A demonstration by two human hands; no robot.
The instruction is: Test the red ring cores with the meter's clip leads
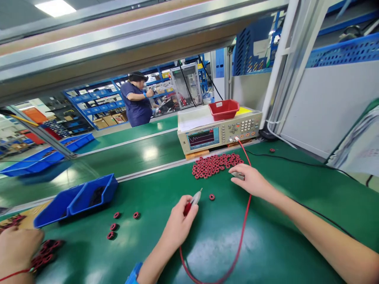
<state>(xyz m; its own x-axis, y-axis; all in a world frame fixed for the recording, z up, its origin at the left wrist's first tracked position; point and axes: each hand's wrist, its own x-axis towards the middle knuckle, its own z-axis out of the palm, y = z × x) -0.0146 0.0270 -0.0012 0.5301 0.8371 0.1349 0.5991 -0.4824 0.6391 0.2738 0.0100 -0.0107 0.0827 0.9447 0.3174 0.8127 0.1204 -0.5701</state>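
My left hand (177, 225) is closed around a red test probe (191, 202), its metal tip pointing up and right at a single red ring coil (211, 196) lying on the green mat a short way off. My right hand (251, 180) rests at the near right edge of a pile of red ring coils (216, 165), fingers curled over a small grey probe-like piece (237, 174). A red lead (243, 232) loops from the left-hand probe under my right wrist up to the meter (219, 133).
A red tray (224, 109) sits on the meter. Two blue bins (75, 199) stand at left, with three loose coils (114, 227) in front. Another person's hand (16, 248) is over coils at bottom left. A co-worker (136, 100) stands far behind the conveyor.
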